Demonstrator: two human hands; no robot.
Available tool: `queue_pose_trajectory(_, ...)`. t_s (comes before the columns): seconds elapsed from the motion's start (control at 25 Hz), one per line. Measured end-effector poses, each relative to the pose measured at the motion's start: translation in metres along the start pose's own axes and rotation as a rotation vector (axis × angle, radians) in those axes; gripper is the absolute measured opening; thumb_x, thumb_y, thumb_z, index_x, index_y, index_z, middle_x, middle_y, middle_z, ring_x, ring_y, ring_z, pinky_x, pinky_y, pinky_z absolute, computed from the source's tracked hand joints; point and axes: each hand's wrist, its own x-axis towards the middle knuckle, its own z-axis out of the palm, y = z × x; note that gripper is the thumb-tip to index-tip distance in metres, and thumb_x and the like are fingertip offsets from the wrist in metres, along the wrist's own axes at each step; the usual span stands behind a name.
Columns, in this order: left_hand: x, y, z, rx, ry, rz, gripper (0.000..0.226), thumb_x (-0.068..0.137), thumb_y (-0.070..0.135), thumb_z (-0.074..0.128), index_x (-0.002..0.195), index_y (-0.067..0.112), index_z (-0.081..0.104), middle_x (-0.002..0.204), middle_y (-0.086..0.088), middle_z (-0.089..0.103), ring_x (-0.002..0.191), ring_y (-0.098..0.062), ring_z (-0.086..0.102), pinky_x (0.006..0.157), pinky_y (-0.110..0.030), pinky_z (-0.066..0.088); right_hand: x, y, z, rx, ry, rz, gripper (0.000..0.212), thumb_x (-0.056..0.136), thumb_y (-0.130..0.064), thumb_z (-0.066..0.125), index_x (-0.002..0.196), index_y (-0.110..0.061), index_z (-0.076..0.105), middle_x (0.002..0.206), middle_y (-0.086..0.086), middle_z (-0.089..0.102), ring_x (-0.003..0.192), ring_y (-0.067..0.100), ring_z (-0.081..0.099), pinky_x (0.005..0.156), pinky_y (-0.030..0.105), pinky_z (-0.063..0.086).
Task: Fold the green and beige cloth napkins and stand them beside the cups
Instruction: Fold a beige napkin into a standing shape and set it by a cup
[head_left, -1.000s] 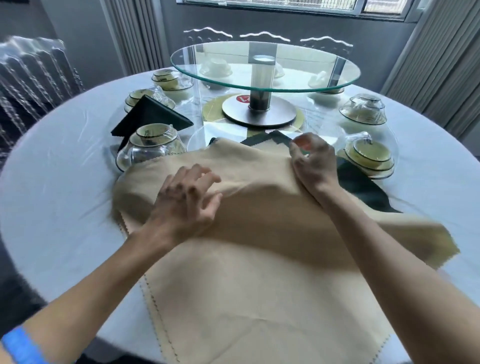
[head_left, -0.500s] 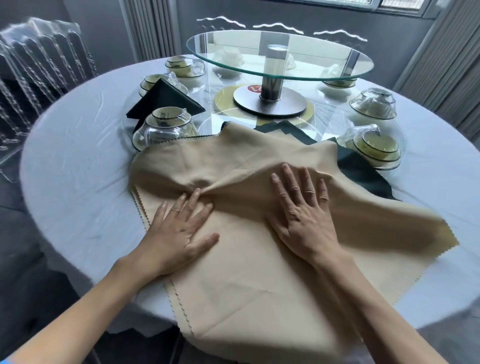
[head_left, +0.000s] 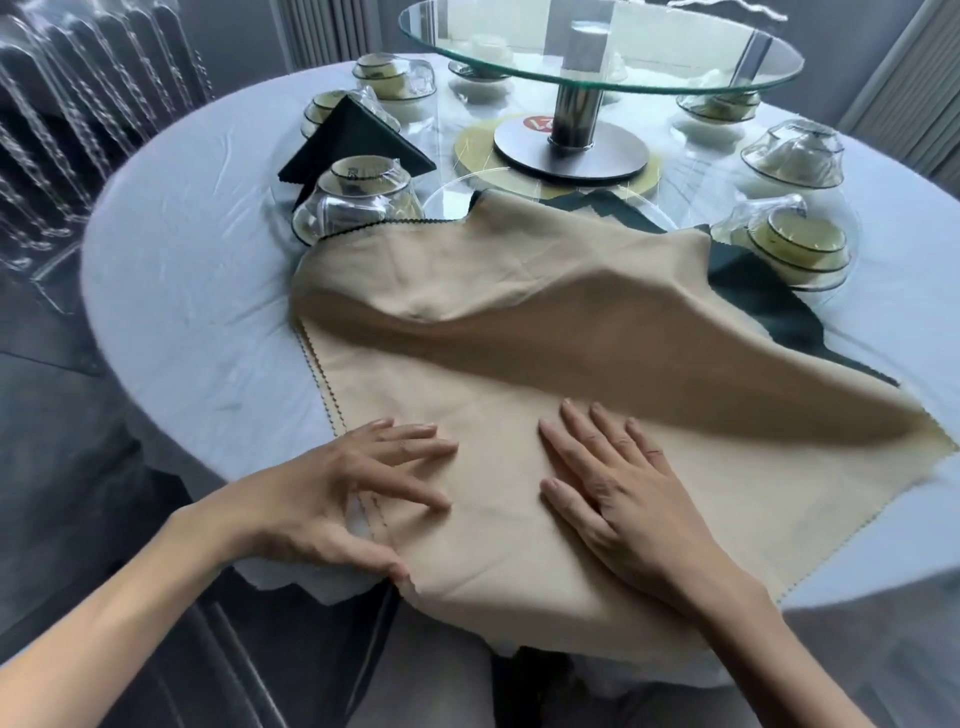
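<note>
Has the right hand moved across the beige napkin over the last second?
Yes. The right hand has slid toward the person, from the napkin's far edge near the turntable base to the beige napkin's near half, lying flat.

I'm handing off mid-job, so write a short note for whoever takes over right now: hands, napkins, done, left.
Left hand: fingers spread on the near left edge of the beige napkin, thumb at its scalloped corner; no clear grip.
Right hand: flat, pressing the beige napkin.
Beige napkin: spread open, a raised ridge across its middle, lying over the green napkin, which shows only at the far right.
Done: one folded green napkin stands among the left cups.
Left: smooth and fold both, stand them beside cups.
</note>
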Motion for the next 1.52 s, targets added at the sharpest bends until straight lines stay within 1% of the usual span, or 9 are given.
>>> queue_pose_trajectory(0.36, -0.006, 0.013, 0.017, 0.193, 0.092, 0.147, 0.037, 0.079, 0.032, 0.076, 0.111, 0.048, 0.069, 0.143, 0.029, 0.047, 0.138, -0.002, 0.038, 0.11, -0.027, 0.032, -0.008, -0.008, -0.001, 0.022, -0.04, 0.02, 0.086, 0.075, -0.076, -0.022, 0.153, -0.045, 0.001, 0.156, -0.021, -0.015, 0.148, 0.009, -0.015, 0.118, 0.03, -0.013)
queue_pose_trajectory(0.52, -0.004, 0.014, 0.014, -0.033, 0.122, 0.122, 0.018, 0.085, 0.038, 0.069, 0.101, 0.041, 0.077, 0.129, 0.028, 0.06, 0.131, -0.005, 0.049, 0.104, -0.03, 0.041, -0.009, -0.008, -0.001, 0.028, -0.042, 0.014, 0.084, 0.074, -0.077, -0.021, 0.151, -0.048, -0.002, 0.155, -0.022, -0.017, 0.147, 0.006, -0.018, 0.118, 0.03, -0.013)
queue_pose_trajectory(0.72, 0.013, 0.025, 0.006, -0.355, 0.289, 0.019, 0.017, 0.091, 0.031, 0.065, 0.097, 0.021, 0.077, 0.096, 0.01, 0.074, 0.096, -0.008, 0.068, 0.082, -0.022, 0.052, -0.02, -0.001, -0.021, 0.445, 0.004, -0.075, 0.073, 0.086, -0.082, 0.02, 0.146, -0.045, 0.035, 0.158, -0.022, 0.023, 0.147, -0.003, 0.008, 0.122, 0.035, 0.01)
queue_pose_trajectory(0.84, 0.032, 0.043, -0.008, -0.43, 0.492, 0.079, 0.031, 0.096, 0.043, 0.057, 0.09, 0.016, 0.071, 0.081, 0.003, 0.07, 0.076, -0.011, 0.068, 0.069, -0.021, 0.054, -0.049, 0.008, -0.042, 0.606, 0.038, -0.185, 0.064, 0.084, -0.064, 0.061, 0.141, -0.04, 0.045, 0.144, -0.026, 0.045, 0.136, -0.003, 0.038, 0.111, 0.021, 0.031)
queue_pose_trajectory(1.0, 0.05, 0.056, -0.022, -0.426, 0.585, 0.064, 0.029, 0.097, 0.037, 0.056, 0.085, 0.013, 0.067, 0.069, -0.003, 0.061, 0.058, -0.009, 0.061, 0.051, -0.024, 0.05, -0.064, 0.046, -0.041, 0.29, 0.312, -0.055, 0.038, 0.083, -0.026, 0.063, 0.117, -0.043, 0.058, 0.095, -0.02, 0.069, 0.086, 0.008, 0.066, 0.071, 0.031, 0.053)
queue_pose_trajectory(1.2, 0.044, 0.067, -0.028, -0.366, 0.281, -0.042, 0.043, 0.087, 0.057, 0.049, 0.076, 0.018, 0.064, 0.065, -0.002, 0.054, 0.058, -0.01, 0.049, 0.052, -0.026, 0.035, -0.084, 0.08, -0.071, 0.653, 0.151, -0.084, 0.012, 0.091, -0.028, 0.06, 0.087, -0.028, 0.072, 0.077, -0.005, 0.07, 0.071, 0.014, 0.066, 0.061, 0.033, 0.048)
queue_pose_trajectory(1.28, 0.03, 0.077, -0.031, -0.48, 0.094, -0.081, 0.046, 0.086, 0.059, 0.052, 0.078, 0.015, 0.066, 0.067, -0.008, 0.057, 0.06, -0.014, 0.049, 0.053, -0.029, 0.034, -0.092, 0.081, -0.085, 0.766, 0.027, -0.16, 0.037, 0.091, -0.053, 0.056, 0.084, -0.02, 0.072, 0.073, -0.002, 0.068, 0.067, 0.015, 0.063, 0.057, 0.029, 0.044)
queue_pose_trajectory(1.36, 0.026, 0.09, -0.037, -0.611, 0.01, -0.12, 0.046, 0.092, 0.056, 0.056, 0.08, 0.014, 0.069, 0.07, -0.004, 0.063, 0.061, -0.015, 0.054, 0.053, -0.028, 0.037, -0.095, 0.085, -0.096, 0.838, -0.003, -0.174, 0.035, 0.089, -0.051, 0.06, 0.079, -0.019, 0.071, 0.068, -0.002, 0.066, 0.062, 0.012, 0.059, 0.053, 0.024, 0.04)
queue_pose_trajectory(1.52, 0.059, 0.083, -0.044, -0.452, 0.326, -0.214, 0.047, 0.092, 0.053, 0.058, 0.078, 0.01, 0.068, 0.062, 0.003, 0.06, 0.053, -0.01, 0.05, 0.047, -0.023, 0.034, -0.068, 0.101, -0.112, 0.883, -0.059, 0.079, 0.02, 0.086, -0.024, 0.069, 0.068, -0.015, 0.072, 0.055, -0.004, 0.053, 0.049, 0.013, 0.047, 0.044, 0.019, 0.036)
